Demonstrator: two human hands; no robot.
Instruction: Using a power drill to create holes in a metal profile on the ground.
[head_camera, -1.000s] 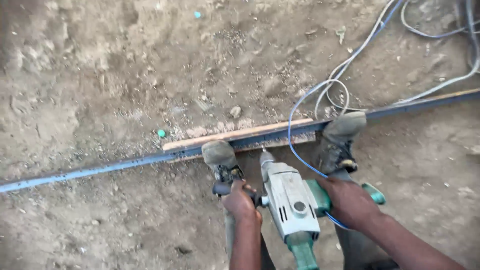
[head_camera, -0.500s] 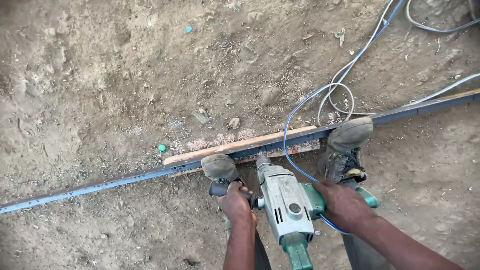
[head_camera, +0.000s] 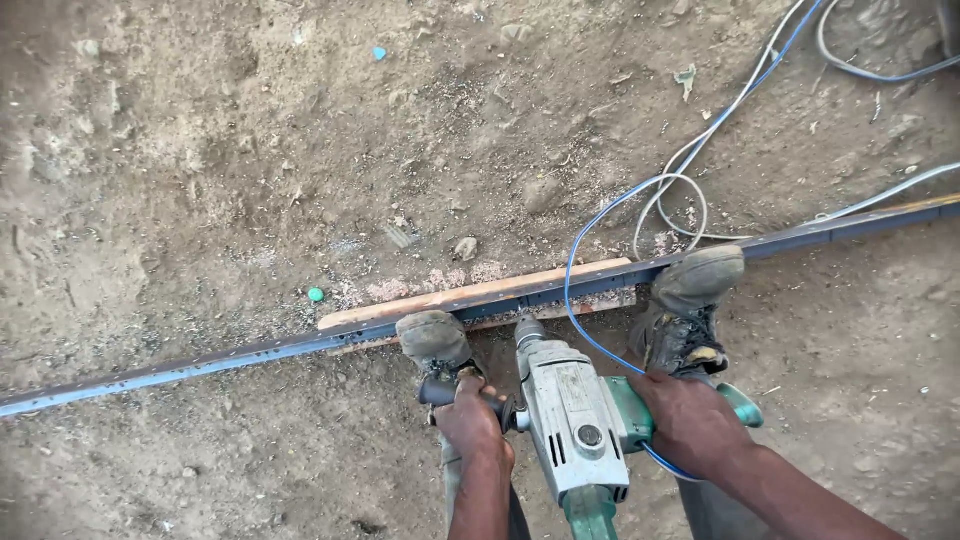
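The left hand (head_camera: 470, 420) is clenched around the black side handle (head_camera: 440, 392) of the drill (head_camera: 572, 420), fingers wrapped fully over it. The right hand (head_camera: 690, 420) is closed tight on the green grip (head_camera: 738, 405) at the drill's other side — knuckles up, no gap showing. The drill sits low in the middle of the view, its chuck (head_camera: 528, 331) pointing down at the long dark steel bar (head_camera: 200, 362) where that bar lies over a wooden board (head_camera: 480, 292) on the dirt. Two dusty boots — left boot (head_camera: 432, 338) and right boot (head_camera: 692, 300) — press on the bar, either side of the chuck. A blue cable (head_camera: 590, 232) loops from the drill across the ground.
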